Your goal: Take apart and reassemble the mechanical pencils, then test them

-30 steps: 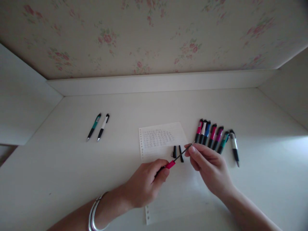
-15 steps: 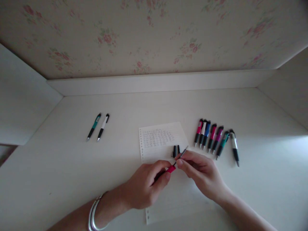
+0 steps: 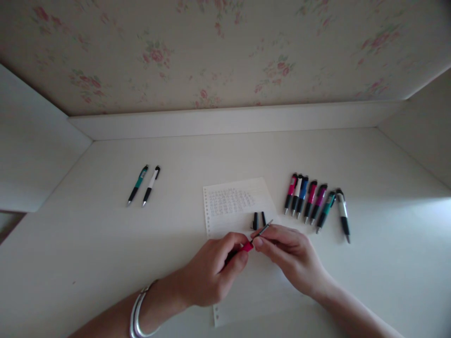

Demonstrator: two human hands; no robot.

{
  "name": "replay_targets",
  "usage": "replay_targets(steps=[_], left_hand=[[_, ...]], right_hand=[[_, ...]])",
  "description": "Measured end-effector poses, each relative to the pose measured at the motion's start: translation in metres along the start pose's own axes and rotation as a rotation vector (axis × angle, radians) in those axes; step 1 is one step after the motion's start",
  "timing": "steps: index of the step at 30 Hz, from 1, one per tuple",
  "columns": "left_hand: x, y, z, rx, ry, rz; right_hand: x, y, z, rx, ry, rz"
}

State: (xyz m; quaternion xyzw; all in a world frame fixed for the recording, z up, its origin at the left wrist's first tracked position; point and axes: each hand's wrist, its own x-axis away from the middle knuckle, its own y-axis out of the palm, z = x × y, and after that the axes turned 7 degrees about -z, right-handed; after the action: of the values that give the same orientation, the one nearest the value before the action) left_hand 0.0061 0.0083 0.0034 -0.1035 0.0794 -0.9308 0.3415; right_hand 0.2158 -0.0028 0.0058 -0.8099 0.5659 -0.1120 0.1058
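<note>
My left hand (image 3: 221, 267) is closed around a pink pen barrel (image 3: 248, 246), whose open end points up and to the right. Between the thumb and fingers of my right hand (image 3: 292, 253) is a thin ink refill (image 3: 265, 228). The refill's lower end meets the mouth of the barrel; how deep it sits inside cannot be seen. Just beyond my fingertips, two small black pen parts (image 3: 255, 221) lie on a sheet of lined paper (image 3: 232, 202) with handwriting near its top. Most of the barrel is hidden in my left palm.
To the right, several pens (image 3: 310, 199) lie side by side, with a white and black pen (image 3: 343, 216) slightly apart. A teal pen (image 3: 138, 184) and a white pen (image 3: 151, 185) lie at the left. A flowered wall rises behind the white desk (image 3: 169, 155).
My right hand has moved slightly left and down with the refill, so less of it shows between my fingers and the barrel. My left hand has shifted slightly left.
</note>
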Motion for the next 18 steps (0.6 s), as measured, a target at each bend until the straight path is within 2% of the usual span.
replay_targets(steps=[5,11,18], left_hand=[[-0.0005,-0.0009,0.0019,0.022,-0.005,-0.019],[0.0002,-0.0003,-0.0018,0.017,0.007,0.026],[-0.0012,0.0016,-0.0058,0.0,-0.023,0.084]], right_hand=[[-0.0007,0.0022,-0.0008,-0.02,-0.02,-0.022],[-0.0029,0.0043,-0.0001,-0.003,-0.042,-0.029],[-0.0032,0.0013,-0.0051,-0.08,-0.054,-0.133]])
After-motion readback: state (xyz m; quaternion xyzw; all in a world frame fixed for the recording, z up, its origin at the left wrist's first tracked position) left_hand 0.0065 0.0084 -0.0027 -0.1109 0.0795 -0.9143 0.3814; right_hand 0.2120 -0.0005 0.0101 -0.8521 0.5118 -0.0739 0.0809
